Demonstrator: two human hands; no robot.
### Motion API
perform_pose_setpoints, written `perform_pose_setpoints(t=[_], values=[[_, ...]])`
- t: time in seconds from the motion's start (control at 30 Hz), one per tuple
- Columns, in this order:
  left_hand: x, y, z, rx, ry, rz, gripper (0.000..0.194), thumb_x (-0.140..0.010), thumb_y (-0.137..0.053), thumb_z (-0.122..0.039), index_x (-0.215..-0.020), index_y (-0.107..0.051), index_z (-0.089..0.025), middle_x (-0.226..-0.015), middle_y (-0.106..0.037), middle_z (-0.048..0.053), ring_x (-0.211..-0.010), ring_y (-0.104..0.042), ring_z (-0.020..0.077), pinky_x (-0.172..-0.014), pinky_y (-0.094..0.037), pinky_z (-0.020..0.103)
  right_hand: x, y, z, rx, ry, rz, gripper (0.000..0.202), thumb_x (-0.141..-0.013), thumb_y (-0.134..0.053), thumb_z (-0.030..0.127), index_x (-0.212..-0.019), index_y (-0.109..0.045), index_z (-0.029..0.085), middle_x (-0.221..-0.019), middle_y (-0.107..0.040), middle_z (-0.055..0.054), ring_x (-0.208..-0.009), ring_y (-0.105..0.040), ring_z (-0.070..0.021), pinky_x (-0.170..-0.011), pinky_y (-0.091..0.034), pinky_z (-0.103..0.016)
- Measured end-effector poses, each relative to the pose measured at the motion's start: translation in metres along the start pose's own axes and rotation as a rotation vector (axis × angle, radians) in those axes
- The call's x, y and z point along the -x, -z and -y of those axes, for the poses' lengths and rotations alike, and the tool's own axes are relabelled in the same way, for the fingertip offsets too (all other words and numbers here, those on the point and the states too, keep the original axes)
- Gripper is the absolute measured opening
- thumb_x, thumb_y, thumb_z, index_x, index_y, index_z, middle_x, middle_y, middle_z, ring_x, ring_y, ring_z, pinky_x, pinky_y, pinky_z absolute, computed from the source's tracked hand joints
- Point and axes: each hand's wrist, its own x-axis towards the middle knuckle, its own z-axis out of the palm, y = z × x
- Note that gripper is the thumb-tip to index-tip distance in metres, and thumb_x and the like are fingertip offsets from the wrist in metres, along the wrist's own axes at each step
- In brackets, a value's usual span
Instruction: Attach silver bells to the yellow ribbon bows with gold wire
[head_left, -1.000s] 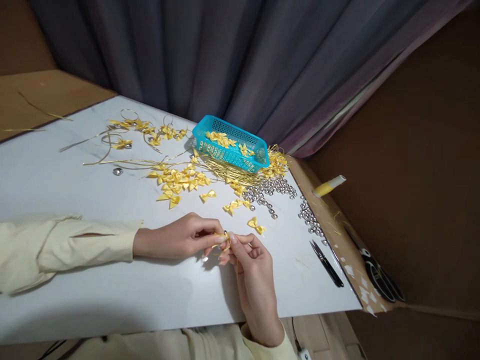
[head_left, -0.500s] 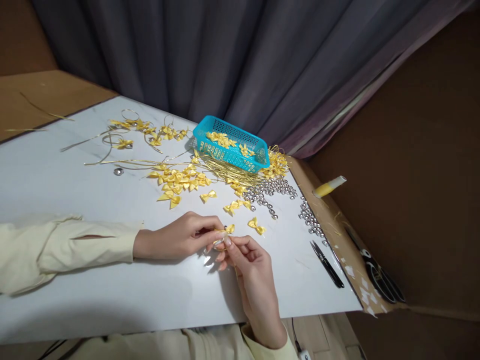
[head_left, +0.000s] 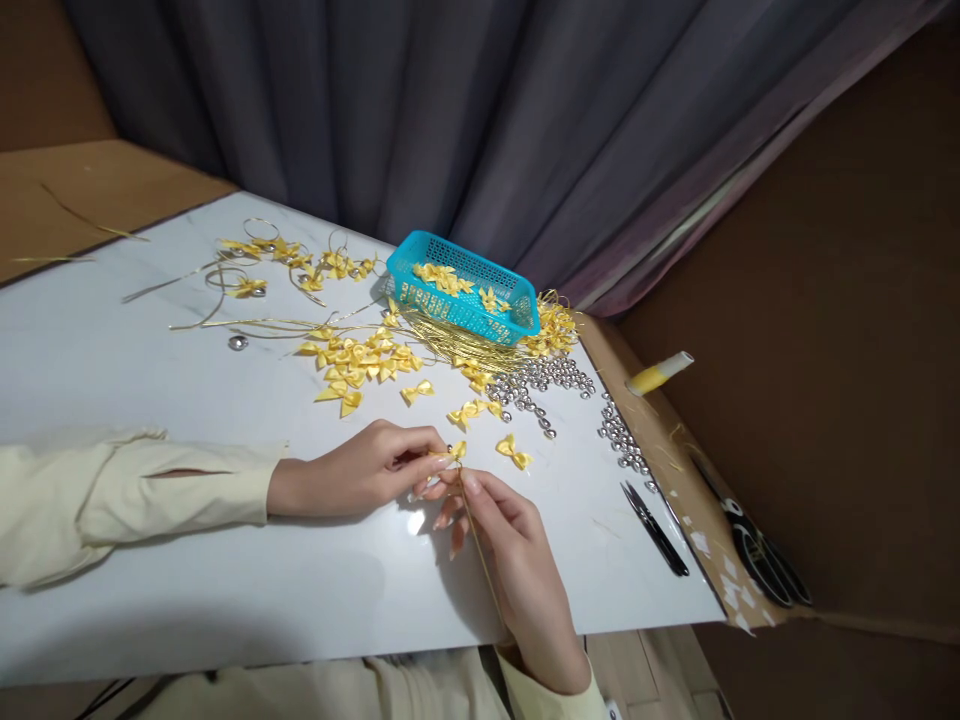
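Observation:
Near the front middle of the white table [head_left: 187, 560], my left hand [head_left: 382, 470] pinches a small yellow bow [head_left: 458, 450] between thumb and fingers. My right hand [head_left: 510, 550] meets it from the right, its thumb and finger closed on a thin gold cord [head_left: 484, 560] that runs down across the palm side. A tiny shiny bead [head_left: 450, 449] shows at the bow. A loose yellow bow [head_left: 514, 452] lies just beyond my right hand, and a pile of yellow bows [head_left: 367, 358] lies beyond my left.
A blue basket [head_left: 463, 285] with bows stands at the back, gold cords [head_left: 465, 340] in front of it. Silver pieces [head_left: 544, 378] spread rightwards. Black tweezers [head_left: 654, 530] lie at the right, black scissors [head_left: 761, 555] on the cardboard. Corded bows [head_left: 262, 250] lie back left.
My right hand has shifted slightly down and right, and its fingers now draw the cord out in a straight line. My left hand has barely moved, still pinching the bow.

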Motion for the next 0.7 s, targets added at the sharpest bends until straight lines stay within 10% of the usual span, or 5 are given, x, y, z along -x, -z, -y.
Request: perform_pose_setpoints(t=[0.7], values=[[-0.0001, -0.0017, -0.0002, -0.035, -0.059, 0.018, 0.025, -0.095, -0.043, -0.026, -0.078, -0.057, -0.016, -0.066, -0.062, -0.002, -0.056, -0.050, 0.0083, -0.054, -0.036, 0.019, -0.0063, 0.0002, 0.0037, 0.189, -0.035, -0.042, 0.027, -0.087, -0.056, 0.036, -0.075, -0.073, 0.017, -0.074, -0.073, -0.004, -0.066, -0.059, -0.0149, -0.063, -0.044, -0.025]])
